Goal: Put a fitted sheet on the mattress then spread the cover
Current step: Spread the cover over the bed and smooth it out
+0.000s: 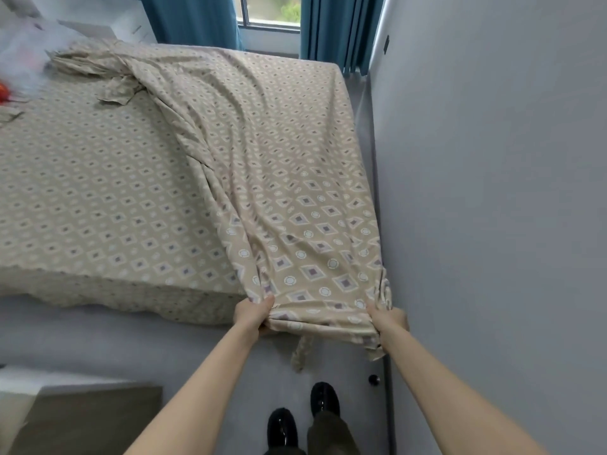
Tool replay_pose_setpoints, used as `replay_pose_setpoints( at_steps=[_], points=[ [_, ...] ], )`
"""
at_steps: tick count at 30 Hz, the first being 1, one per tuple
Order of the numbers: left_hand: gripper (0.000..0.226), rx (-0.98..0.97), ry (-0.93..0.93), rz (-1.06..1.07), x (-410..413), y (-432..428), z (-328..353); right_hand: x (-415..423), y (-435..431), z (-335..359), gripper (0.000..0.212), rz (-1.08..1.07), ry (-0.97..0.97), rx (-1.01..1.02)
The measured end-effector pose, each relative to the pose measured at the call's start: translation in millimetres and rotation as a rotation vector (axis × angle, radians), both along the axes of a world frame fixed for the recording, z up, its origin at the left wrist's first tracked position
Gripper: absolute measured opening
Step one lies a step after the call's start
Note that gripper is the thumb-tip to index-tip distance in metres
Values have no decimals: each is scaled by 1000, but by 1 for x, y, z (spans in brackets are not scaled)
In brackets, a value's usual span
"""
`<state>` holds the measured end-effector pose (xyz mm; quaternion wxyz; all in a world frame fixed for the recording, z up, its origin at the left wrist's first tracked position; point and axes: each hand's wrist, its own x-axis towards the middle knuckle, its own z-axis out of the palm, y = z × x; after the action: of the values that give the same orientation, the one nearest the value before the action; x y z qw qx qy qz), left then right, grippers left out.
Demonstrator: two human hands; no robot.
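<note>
"Where is the cover?"

"The cover [262,165] lies on top of the fitted sheet [98,198], on the side next to the grey wall [492,192]. Both have the same tan diamond print."

"Which way does it go?"

"It is one long strip. Its long way runs from the near end, by the person, up toward the window [272,9]. The far end bends left and sits in a crumpled heap at the far left corner."

"Who holds it?"

"Both hands. The left hand [253,315] has its fingers curled tight round the near left corner, thumb on top. The right hand [389,318] grips the near right corner, by the wall. The near end sticks out past the sheet's near edge, and a loose bit hangs down."
</note>
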<state>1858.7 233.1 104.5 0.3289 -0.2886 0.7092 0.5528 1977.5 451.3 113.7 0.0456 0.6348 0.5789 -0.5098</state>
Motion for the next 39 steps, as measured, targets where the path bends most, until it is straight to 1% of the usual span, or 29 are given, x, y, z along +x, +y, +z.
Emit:
replay_pose_setpoints(
  at_steps=[2, 3, 6, 12, 16, 21, 25, 27, 31, 35, 37, 39],
  points=[
    [41, -15, -29, 20, 4, 0, -18, 2, -1, -19, 62, 21, -50, 3],
    [37, -21, -37, 25, 6, 0, -27, 3, -1, -29, 61, 34, -73, 2],
    [35, -20, -81, 25, 11, 1, -58, 5, -1, -59, 55, 62, -123, -4],
    [24, -39, -176, 59, 24, 2, -130, 12, -1, -130, 47, 108, -218, -34],
    [25, -41, -243, 98, 31, -1, -188, 15, -1, -185, 42, 148, -276, -56],
    [25, -44, -308, 157, 31, -5, -256, 10, -1, -244, 41, 169, -358, -92],
    [33, -10, -326, 211, 28, -5, -298, 5, -1, -285, 40, 207, -387, -109],
    [32, -9, -325, 226, 25, -3, -313, 1, -3, -305, 42, 222, -384, -128],
    [48, -56, -310, 171, 14, 2, -335, -9, -8, -340, 47, 261, -375, -116],
    [41, -129, -292, 132, 3, 10, -350, -21, -13, -362, 44, 288, -370, -82],
    [38, -157, -308, 122, 1, 11, -352, -23, -17, -368, 50, 238, -361, -99],
    [54, -145, -354, 106, 3, 8, -347, -21, -22, -370, 67, 178, -359, -140]
  ],
)
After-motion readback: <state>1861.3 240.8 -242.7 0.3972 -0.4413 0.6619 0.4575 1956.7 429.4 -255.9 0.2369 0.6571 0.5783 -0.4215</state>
